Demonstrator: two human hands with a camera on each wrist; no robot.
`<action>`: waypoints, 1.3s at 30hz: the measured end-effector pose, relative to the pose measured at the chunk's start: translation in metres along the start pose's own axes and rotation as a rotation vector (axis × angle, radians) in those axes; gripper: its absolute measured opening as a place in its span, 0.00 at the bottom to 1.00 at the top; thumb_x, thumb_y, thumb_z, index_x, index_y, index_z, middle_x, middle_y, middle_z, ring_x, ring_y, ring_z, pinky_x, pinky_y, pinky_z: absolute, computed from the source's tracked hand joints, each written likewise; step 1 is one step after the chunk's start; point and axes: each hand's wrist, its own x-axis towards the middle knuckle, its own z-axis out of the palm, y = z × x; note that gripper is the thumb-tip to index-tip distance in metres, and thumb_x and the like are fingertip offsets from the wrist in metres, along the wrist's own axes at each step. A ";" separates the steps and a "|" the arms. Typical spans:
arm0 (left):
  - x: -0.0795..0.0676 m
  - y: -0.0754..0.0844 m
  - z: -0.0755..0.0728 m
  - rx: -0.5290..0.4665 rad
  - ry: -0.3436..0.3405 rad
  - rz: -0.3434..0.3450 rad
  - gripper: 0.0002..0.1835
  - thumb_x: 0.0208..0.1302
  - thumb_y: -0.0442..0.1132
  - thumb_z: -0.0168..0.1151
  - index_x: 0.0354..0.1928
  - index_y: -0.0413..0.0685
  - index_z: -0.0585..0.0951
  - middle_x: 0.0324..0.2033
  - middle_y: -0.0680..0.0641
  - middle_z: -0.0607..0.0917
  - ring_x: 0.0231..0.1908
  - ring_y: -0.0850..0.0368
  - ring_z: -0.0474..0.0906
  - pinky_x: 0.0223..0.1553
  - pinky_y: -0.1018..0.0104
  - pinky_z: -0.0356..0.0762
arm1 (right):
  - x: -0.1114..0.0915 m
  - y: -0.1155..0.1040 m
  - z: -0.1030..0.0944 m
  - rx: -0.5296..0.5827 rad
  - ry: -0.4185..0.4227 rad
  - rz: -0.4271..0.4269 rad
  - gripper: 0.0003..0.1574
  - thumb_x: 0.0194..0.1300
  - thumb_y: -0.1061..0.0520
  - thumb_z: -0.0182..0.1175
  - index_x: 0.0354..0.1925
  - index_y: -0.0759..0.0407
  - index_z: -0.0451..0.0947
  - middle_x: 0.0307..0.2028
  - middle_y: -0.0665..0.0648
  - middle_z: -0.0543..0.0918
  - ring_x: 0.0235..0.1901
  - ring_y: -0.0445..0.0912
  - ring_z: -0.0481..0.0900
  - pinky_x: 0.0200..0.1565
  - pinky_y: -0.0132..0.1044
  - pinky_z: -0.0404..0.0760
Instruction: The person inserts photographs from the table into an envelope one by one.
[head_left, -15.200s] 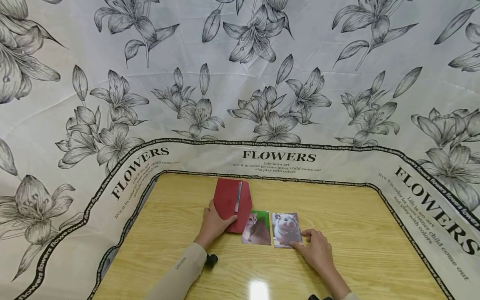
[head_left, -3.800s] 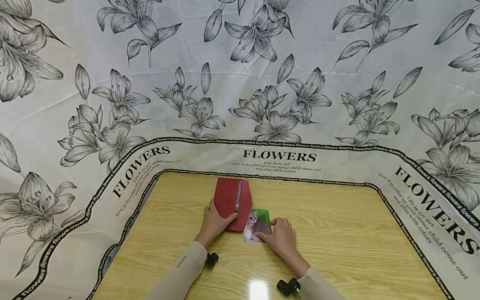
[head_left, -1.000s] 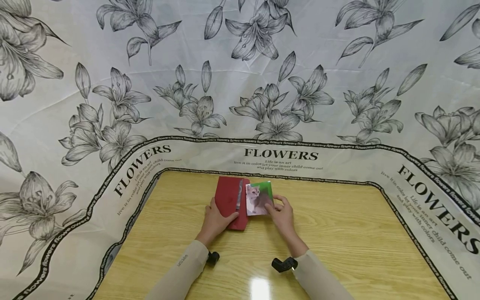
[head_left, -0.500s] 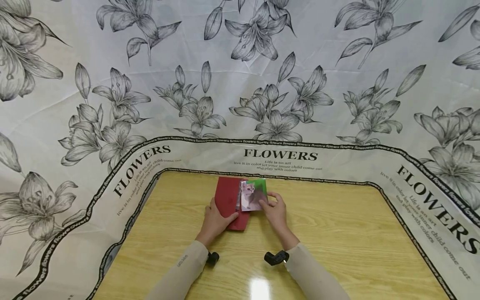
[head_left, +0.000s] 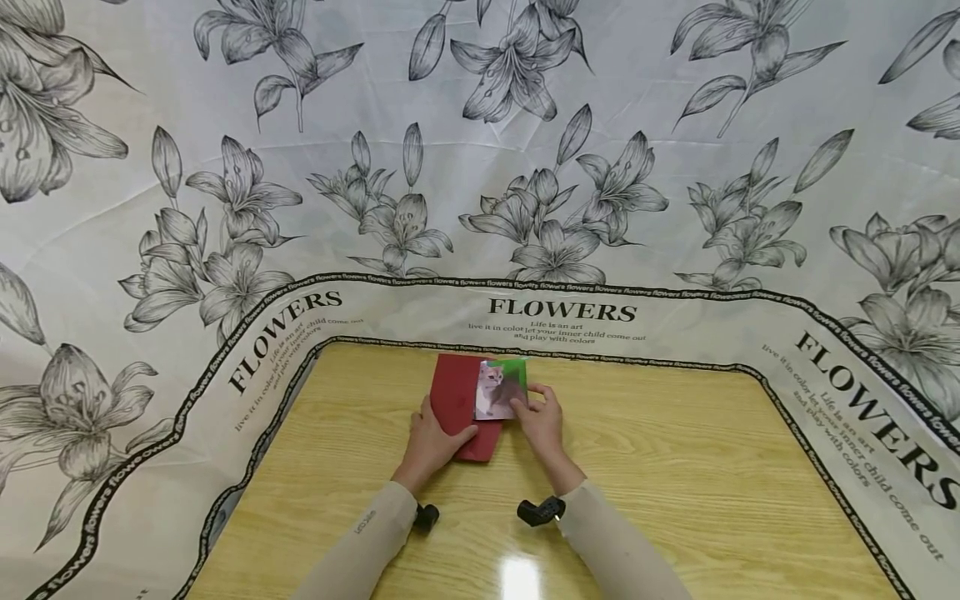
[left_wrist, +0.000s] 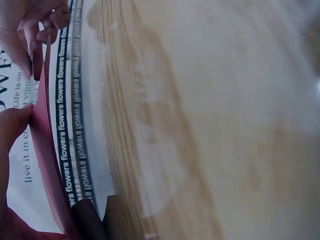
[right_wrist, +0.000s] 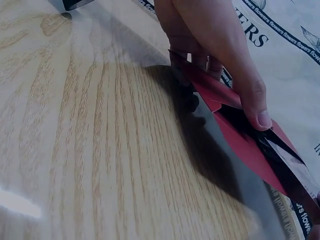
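Note:
My left hand [head_left: 433, 440] grips the lower left side of a red envelope [head_left: 452, 385], thumb on top near its opening. In the right wrist view, the left thumb presses at the edge of the envelope's gaping pocket [right_wrist: 235, 117], and the envelope is tilted up off the table. My right hand [head_left: 546, 423] pinches the right edge of a photo of a cat [head_left: 497, 393] with a green corner. The photo lies across the envelope's flap, its left edge right at the opening. In the left wrist view, my right hand [left_wrist: 35, 20] is beyond the envelope's far end.
The wooden table [head_left: 675, 467] stretches around both hands. A white curtain [head_left: 570, 208] with printed flowers stands behind it and along the sides. Black wrist cameras, one by the left sleeve [head_left: 425, 517] and one by the right [head_left: 542, 511], hang low over the table.
A hamster photo on the table earlier is out of sight. The right hand lifted the cat photo from the table, carrying it up and left to the envelope's opening. The left hand kept its grip.

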 end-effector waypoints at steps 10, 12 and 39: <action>0.001 -0.002 0.001 0.005 0.007 0.007 0.67 0.58 0.62 0.80 0.83 0.31 0.51 0.64 0.24 0.69 0.61 0.30 0.76 0.63 0.37 0.77 | -0.001 0.001 0.014 -0.056 -0.001 -0.006 0.28 0.70 0.61 0.73 0.63 0.68 0.75 0.37 0.70 0.91 0.27 0.42 0.83 0.28 0.29 0.73; 0.001 -0.003 0.001 0.005 0.006 0.006 0.67 0.58 0.62 0.80 0.83 0.31 0.52 0.64 0.24 0.69 0.61 0.30 0.76 0.63 0.37 0.77 | -0.001 0.002 0.015 -0.074 -0.004 -0.009 0.27 0.71 0.60 0.72 0.63 0.67 0.76 0.33 0.67 0.91 0.24 0.40 0.79 0.27 0.30 0.72; 0.002 -0.001 0.002 0.010 0.006 0.007 0.66 0.59 0.61 0.80 0.82 0.30 0.52 0.64 0.22 0.69 0.61 0.28 0.76 0.61 0.37 0.77 | -0.023 -0.001 0.007 -0.093 -0.085 -0.060 0.25 0.71 0.65 0.69 0.63 0.65 0.80 0.36 0.64 0.89 0.28 0.40 0.81 0.30 0.32 0.75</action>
